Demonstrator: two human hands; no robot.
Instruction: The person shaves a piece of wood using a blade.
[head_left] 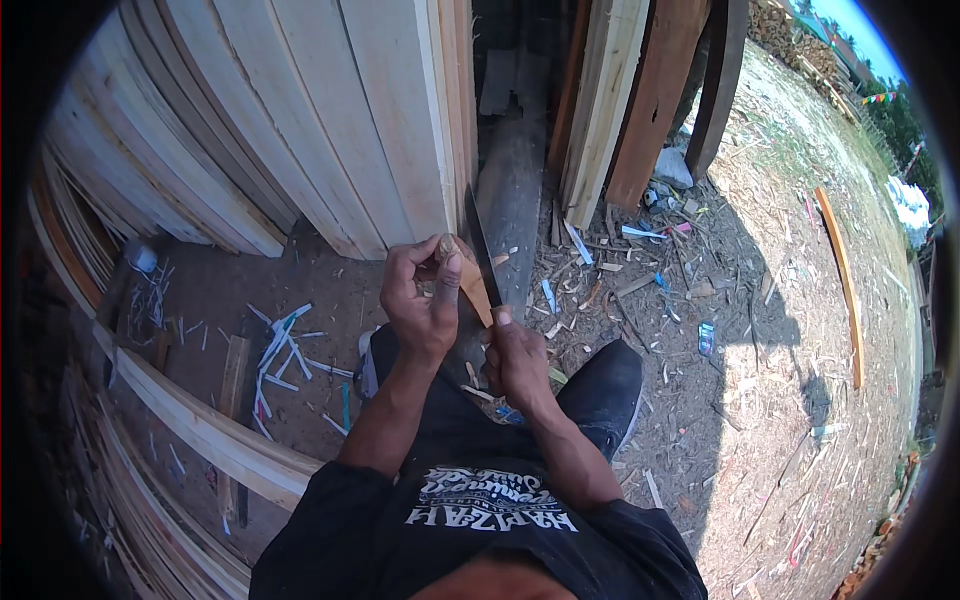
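At centre, a flat, tapering orange-brown piece (476, 297), wooden by its look. Toward nine o'clock, the left hand (420, 295), fingers curled tightly round the piece's upper end. Just beside it, a long, narrow dark blade (481, 235) aimed at twelve, contact unclear. Toward five, the right hand (517, 358), fingers clenched at the blade's lower end. Farther out: smooth pale planks (310, 120) upright at eleven; thin strips (288, 325) scattered near nine; a squared beam (200, 420) at eight; a long orange-brown stick (849, 290) at three.
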